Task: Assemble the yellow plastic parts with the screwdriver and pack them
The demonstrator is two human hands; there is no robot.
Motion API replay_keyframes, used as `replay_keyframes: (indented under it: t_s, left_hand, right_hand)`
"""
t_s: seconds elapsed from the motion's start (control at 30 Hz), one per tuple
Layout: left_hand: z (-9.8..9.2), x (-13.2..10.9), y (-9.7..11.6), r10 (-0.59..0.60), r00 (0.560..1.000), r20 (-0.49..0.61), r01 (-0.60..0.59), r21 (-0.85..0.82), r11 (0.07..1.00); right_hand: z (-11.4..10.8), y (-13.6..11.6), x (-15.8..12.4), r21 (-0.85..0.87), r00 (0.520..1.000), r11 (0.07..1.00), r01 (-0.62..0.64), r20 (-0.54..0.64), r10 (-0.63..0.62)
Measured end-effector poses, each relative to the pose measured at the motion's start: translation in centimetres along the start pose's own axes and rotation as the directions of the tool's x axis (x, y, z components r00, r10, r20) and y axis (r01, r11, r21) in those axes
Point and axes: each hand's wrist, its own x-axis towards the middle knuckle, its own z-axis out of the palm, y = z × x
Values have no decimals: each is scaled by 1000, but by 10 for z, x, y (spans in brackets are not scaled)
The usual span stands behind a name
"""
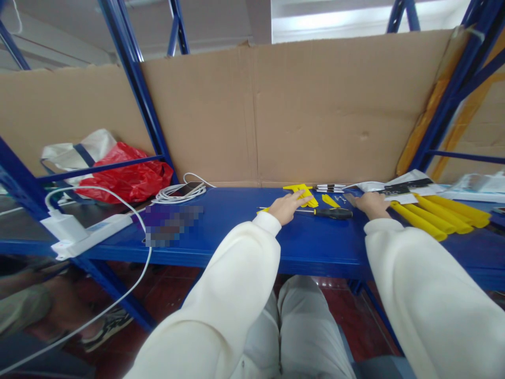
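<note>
Overall, a blue metal rack (136, 89) frames the place, with a broad cardboard sheet (323, 110) standing along the back, probably to stop things slipping off behind. Across the front runs the blue surface (229, 231), level and glossy, above a reddish floor (347, 316). Past the left post slumps a red bag (126, 173); a white power strip (97, 237) rests beside that post, perhaps so that its cable stays at the side. On the right, yellow handles (418, 221) fan out side by side, likely to leave each one easy to reach. The left hand (284, 208) stretches its fingers over a yellow plastic piece (307, 195) near the rear edge, maybe to steady it; whether they grip it, I cannot tell. The right hand (373, 204) is bent at a grey metal blade (349, 199), its fingers too hidden to judge. Between the hands lies a dark-handled screwdriver (333, 213), and just behind that, a smaller yellow piece (329, 201)
</note>
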Motion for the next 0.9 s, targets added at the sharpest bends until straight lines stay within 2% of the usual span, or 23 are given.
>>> replay_keyframes:
  t_s: [0.07,0.1,0.17,0.23,0.3,0.4,0.5,0.57,0.67,0.9]
  left_hand:
    - [1,0,0,5,1000,-7,-5,1,1000]
    - [1,0,0,7,1000,-10,-7,2,1000]
    - [2,1,0,11,1000,-9,-11,4,1000]
    - [1,1,1,7,1000,-1,-7,11,1000]
    - [1,0,2,1,1000,8,-1,18,1000]
    - [1,1,2,7,1000,7,-7,20,1000]
    - [3,2,2,21,1000,2,-21,20,1000]
    - [4,2,2,30,1000,7,-30,23,999]
    - [5,3,3,53,999,11,-53,23,998]
    - [10,3,1,63,998,3,-63,14,998]
  right_hand:
    - [-3,-9,-5,-113,999,993,-42,-34,38]
    - [-5,-16,-8,-137,998,991,-6,-61,-2]
    - [-8,-30,-16,-136,982,980,144,-104,-159]
    - [-10,-44,-25,-133,929,932,337,-115,-352]
    - [-10,-56,-33,-134,835,838,528,-97,-542]
    - [-6,-68,-42,-116,655,655,747,-44,-755]
    - [-1,-77,-46,-94,492,490,867,-8,-871]
    - [1,-80,-46,-98,429,427,899,1,-903]
    - [0,-81,-45,-112,387,383,917,18,-922]
    - [-4,-79,-44,-149,366,354,923,58,-929]
